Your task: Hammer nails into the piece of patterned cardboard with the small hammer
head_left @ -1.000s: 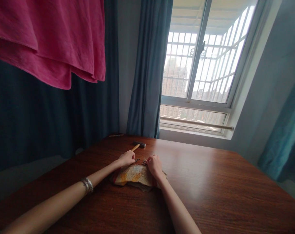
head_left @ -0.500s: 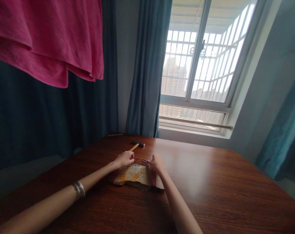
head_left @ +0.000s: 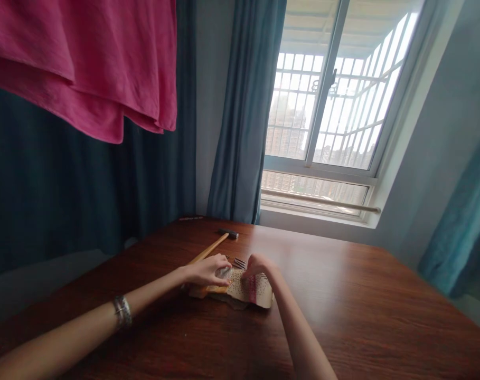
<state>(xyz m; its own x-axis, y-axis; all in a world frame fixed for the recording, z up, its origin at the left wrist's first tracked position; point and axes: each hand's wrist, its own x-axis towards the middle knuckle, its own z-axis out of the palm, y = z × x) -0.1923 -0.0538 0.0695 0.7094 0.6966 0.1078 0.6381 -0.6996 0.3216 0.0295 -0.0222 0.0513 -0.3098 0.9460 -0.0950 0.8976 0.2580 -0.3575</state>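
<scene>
A flat tan and orange patterned piece dotted with small holes lies on the wooden table. My left hand rests on its left part with the fingers curled, pressing it down. My right hand is closed at its far edge, pinching something I cannot make out. Several thin metal pronged tools lie just beyond the two hands. A hammer with a wooden handle and dark head lies behind my left hand. A metal bracelet is on my left wrist.
A pink cloth hangs overhead at the upper left. Dark blue curtains flank a barred window beyond the table's far edge. A small dark strip lies at the table's far left corner.
Both hands have drawn closer together over the patterned piece. My left hand slid right onto it, uncovering more of the hammer handle. My right hand has lifted and curled at the far edge.
</scene>
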